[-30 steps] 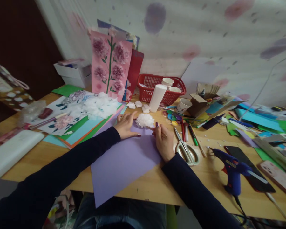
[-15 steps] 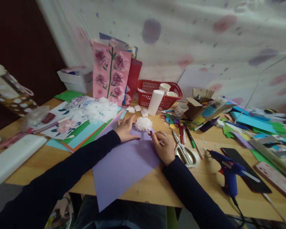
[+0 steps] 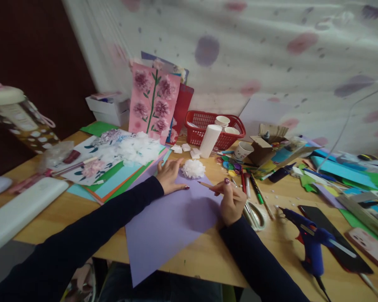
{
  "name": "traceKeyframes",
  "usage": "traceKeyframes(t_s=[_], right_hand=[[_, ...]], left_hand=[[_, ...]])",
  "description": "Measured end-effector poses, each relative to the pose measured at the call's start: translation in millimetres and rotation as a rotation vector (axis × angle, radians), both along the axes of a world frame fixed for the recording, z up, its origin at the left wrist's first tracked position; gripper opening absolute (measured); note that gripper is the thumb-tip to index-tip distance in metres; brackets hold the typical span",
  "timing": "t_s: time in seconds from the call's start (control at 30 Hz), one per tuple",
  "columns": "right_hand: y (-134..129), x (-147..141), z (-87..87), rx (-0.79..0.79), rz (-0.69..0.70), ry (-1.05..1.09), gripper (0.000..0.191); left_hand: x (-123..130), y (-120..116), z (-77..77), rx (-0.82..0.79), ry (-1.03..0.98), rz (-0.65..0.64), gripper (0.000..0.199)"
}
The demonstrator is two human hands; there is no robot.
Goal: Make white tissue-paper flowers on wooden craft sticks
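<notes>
A purple sheet of paper (image 3: 166,226) lies at a slant over the front of the table, and a fluffy white paper flower (image 3: 193,168) sits near its far end. My left hand (image 3: 170,175) rests on the sheet just left of the flower, its fingers apart and holding nothing. To the right of the flower, my right hand (image 3: 231,201) grips a pencil (image 3: 208,185), whose tip points left toward the sheet below the flower. Small white paper squares (image 3: 186,147) lie behind the flower, beside an upright white roll (image 3: 210,141).
Scissors (image 3: 254,216) lie partly behind my right hand, near several pens (image 3: 256,188). A blue glue gun (image 3: 311,243) and a dark phone (image 3: 337,239) are at right. Behind stand a red basket (image 3: 198,121) and a pink flower picture (image 3: 151,102). Coloured sheets (image 3: 113,180) lie left.
My right hand has moved right and back from the flower, bringing the pencil into clearer view. My left hand stays beside the flower. The whole view has shifted slightly.
</notes>
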State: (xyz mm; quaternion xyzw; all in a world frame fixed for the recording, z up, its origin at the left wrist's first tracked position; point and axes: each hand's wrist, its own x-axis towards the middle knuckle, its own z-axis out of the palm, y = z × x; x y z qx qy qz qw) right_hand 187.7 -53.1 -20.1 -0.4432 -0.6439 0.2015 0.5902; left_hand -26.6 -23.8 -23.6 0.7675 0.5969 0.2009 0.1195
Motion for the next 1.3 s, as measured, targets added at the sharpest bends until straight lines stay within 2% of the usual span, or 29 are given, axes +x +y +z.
traceKeyframes(t_s=[0.17, 0.23, 0.33, 0.37, 0.47, 0.53, 0.63, 0.8, 0.9, 1.0, 1.13, 1.3], right_hand=[[11.0, 1.4, -6.1, -0.14, 0.026, 0.236, 0.05], [12.9, -0.3, -7.2, -0.215, 0.031, 0.29, 0.051], [12.1, -4.0, -6.6, -0.305, 0.028, 0.311, 0.055], [11.3, -5.2, -6.1, -0.321, 0.035, 0.302, 0.056], [9.4, -7.8, -5.5, -0.347, 0.068, 0.255, 0.058], [8.8, -8.6, -5.9, -0.355, 0.071, 0.241, 0.058], [8.0, -8.7, -7.2, -0.362, 0.068, 0.237, 0.057], [7.7, -6.8, -10.0, -0.364, 0.064, 0.194, 0.055], [9.5, -4.9, -12.7, -0.346, 0.05, 0.187, 0.053], [11.9, -3.9, -14.8, -0.317, 0.065, 0.176, 0.051], [13.2, -4.6, -14.7, -0.299, 0.091, 0.16, 0.05], [10.1, -4.9, -12.0, -0.305, 0.068, 0.178, 0.05]], left_hand=[[4.3, -5.0, 3.8, 0.038, 0.025, 0.108, 0.108], [-2.3, -0.3, 9.5, 0.045, 0.006, 0.138, 0.094], [-31.0, 13.4, 25.8, 0.087, -0.025, 0.236, 0.032], [-45.0, 18.6, 32.6, 0.109, -0.021, 0.282, 0.023], [-89.6, 32.3, 52.5, 0.211, -0.02, 0.52, 0.027], [-110.4, 39.9, 61.0, 0.229, 0.003, 0.571, 0.03], [-115.8, 52.1, 61.2, 0.248, 0.065, 0.508, 0.027], [-87.8, 79.4, 40.4, 0.301, 0.152, 0.436, 0.029], [-81.8, 92.0, 34.6, 0.321, 0.138, 0.439, 0.018], [-87.3, 94.9, 37.7, 0.326, 0.087, 0.434, 0.016], [-94.9, 87.3, 47.0, 0.284, -0.017, 0.411, 0.017], [-83.0, 75.3, 55.1, 0.186, -0.198, 0.291, 0.018]])
